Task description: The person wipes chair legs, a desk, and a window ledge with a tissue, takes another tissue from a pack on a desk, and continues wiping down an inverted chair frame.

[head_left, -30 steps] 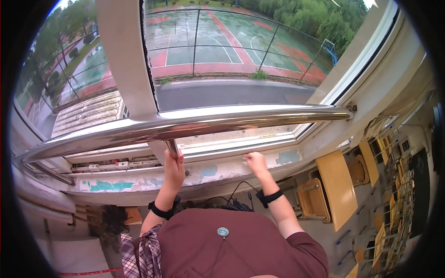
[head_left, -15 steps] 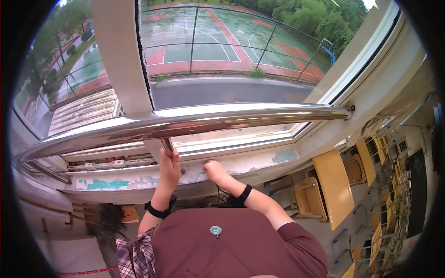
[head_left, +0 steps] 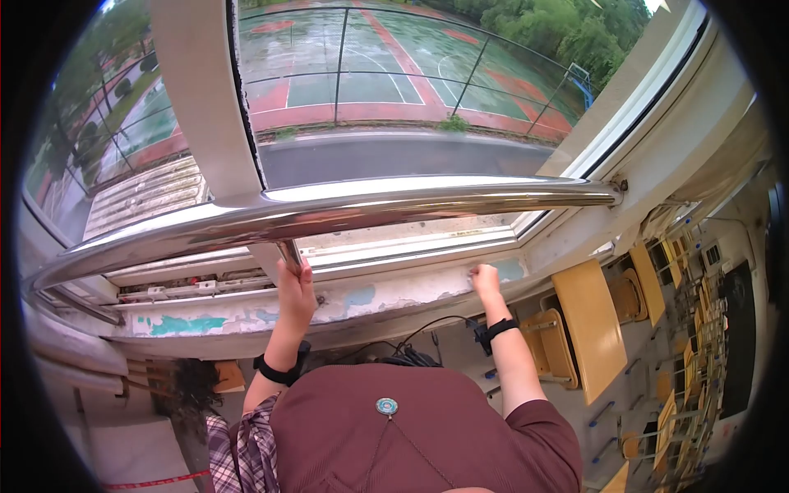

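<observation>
Handrail [head_left: 378, 212], big, shiny and made of metal, goes left to right the long way, with a soft bend. Its left end sits lower in the view, and its right end meets the white side frame [head_left: 657, 148]. On the near side of the handrail lies the windowsill [head_left: 403, 290], long and thin, with peeling paint, running nearly the same way. Below the handrail's right end in the view is a yellow wooden desk [head_left: 588, 329].

The left hand [head_left: 295, 292] is under the handrail, left of its middle, with fingers wrapped around a short metal post [head_left: 288, 252] that points down toward the person. The right hand [head_left: 486, 279] is at the windowsill, nearer the handrail's right end. Its fingers are curled in; I cannot tell if they pinch something small or touch the paint.

So one hand hangs on while the other is at the windowsill. I think moving the left hand away would call for loosening its fingers first.
</observation>
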`<state>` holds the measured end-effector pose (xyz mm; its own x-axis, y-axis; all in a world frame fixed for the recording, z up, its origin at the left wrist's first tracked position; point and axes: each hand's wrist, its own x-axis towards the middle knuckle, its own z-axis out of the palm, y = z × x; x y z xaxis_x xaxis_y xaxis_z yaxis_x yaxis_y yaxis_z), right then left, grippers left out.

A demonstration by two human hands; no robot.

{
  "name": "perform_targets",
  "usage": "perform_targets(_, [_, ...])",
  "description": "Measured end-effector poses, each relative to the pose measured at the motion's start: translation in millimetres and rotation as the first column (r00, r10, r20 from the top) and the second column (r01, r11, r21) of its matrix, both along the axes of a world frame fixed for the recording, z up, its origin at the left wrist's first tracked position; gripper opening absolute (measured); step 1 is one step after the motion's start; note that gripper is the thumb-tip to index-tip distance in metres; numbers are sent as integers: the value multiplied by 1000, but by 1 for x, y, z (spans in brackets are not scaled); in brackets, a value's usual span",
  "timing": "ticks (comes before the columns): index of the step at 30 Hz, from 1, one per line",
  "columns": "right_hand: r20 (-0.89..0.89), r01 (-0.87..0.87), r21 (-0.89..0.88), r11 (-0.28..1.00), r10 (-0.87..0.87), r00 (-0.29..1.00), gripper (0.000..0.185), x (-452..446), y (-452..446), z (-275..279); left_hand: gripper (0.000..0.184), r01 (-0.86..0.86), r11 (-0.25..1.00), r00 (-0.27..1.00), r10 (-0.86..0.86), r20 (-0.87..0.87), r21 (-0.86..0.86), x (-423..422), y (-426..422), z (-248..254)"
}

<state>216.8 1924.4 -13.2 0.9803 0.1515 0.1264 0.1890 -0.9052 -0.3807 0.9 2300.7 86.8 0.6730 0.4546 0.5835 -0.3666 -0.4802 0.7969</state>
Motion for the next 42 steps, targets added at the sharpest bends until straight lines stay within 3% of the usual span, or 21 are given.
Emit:
perform_targets(3, [-15, 143, -41, 989, -143, 990, 12, 8, -30, -2, 14, 26, 1000, 1000, -26, 3, -18, 0, 0, 0])
perform_targets(6, [13, 43, -22, 999, -43, 999, 13, 7, -42, -1, 14, 28, 1000, 1000, -28, 1, -15, -1, 1, 5])
perform_targets(9, [-24, 147, 221, 964, -145, 989, 12, 13, -53, -4, 14, 7, 1000, 1000, -7, -15, -9, -2, 1, 0])
perform_targets(14, [-12, 273, 335, 902, -285, 958, 13, 25, -76, -29, 15, -51, 997, 999, 52, -10, 54, 1, 2, -6])
perform_targets(17, [41, 299, 193, 935, -312, 949, 13, 12, -50, -16, 15, -5, 1000, 1000, 5, -20, -12, 0, 0, -1])
perform_targets(23, [85, 35, 123, 992, -45, 995, 13, -10, 6, -13, 14, 11, 1000, 999, -11, 31, -11, 2, -1, 3])
perform_targets(30, [5, -303, 96, 948, 304, 953, 11, -61, 97, -4, 15, -27, 1000, 1000, 27, 3, -2, 2, -2, 5])
perform_targets(32, [8, -419, 105, 902, 420, 907, 10, -77, 124, -6, 18, -28, 1000, 999, 28, -20, -11, 0, -4, 9])
perform_targets(34, [59, -590, -28, 807, 591, 805, 11, -93, 148, -4, 17, -3, 1000, 1000, 3, -10, -22, 1, -3, 7])
perform_targets(36, [15, -690, -36, 723, 691, 723, 12, -110, 172, -2, 17, 9, 999, 1000, -9, -3, -32, 1, -2, 7])
perform_targets(39, [60, -789, 6, 615, 787, 614, 11, -129, 203, -16, 16, -3, 999, 1000, 3, -4, -39, 1, -2, 6])
perform_targets(42, [17, -786, 72, 614, 787, 616, 11, -141, 221, -15, 17, -32, 999, 999, 32, -18, -17, 0, 0, 2])
